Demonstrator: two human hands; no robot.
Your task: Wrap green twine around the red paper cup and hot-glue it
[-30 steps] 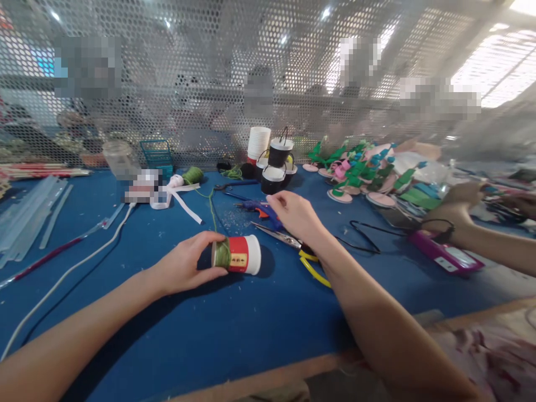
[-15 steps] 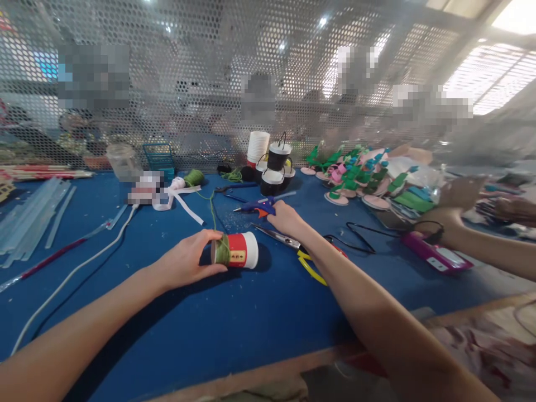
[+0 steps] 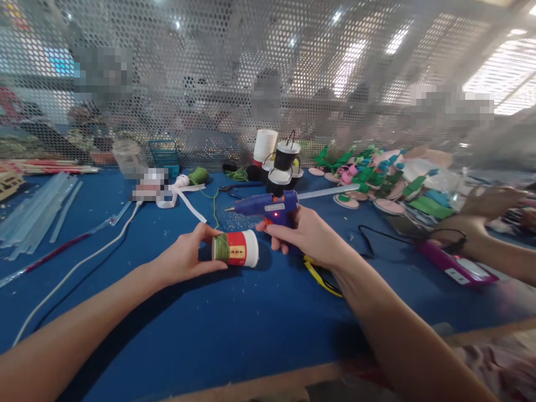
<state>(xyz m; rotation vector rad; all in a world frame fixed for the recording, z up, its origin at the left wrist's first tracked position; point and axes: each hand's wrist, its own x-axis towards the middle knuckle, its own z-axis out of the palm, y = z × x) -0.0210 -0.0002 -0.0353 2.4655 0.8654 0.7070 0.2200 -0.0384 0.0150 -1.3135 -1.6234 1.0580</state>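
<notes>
A red and white paper cup [image 3: 248, 249] lies on its side, with green yarn [image 3: 221, 248] wound round its base end. My left hand [image 3: 190, 254] is closed on that yarn-wrapped end, thumb below and fingers above. In my right hand [image 3: 307, 234] is a blue glue gun [image 3: 268, 206], raised off the table with a red light lit on its side. Its nozzle points left, above the cup, and a clear glue stick [image 3: 329, 191] sticks out of its back. A yarn strand runs from the cup to a green yarn ball [image 3: 198, 176]. Yellow-handled scissors [image 3: 320, 277] lie partly hidden under my right wrist.
Clear glue sticks [image 3: 39, 215] and a white cord [image 3: 79, 262] lie at left. Small black-and-white buckets [image 3: 287, 156] and stacked cups [image 3: 265, 145] stand behind. At right are green and pink craft pieces [image 3: 352, 173], a purple power strip [image 3: 456, 265] and another person's hand [image 3: 477, 204].
My right hand has lifted the glue gun from the table and brought it nearer, above the cup. My left hand still holds the cup in place. The other person's hand has moved off the power strip.
</notes>
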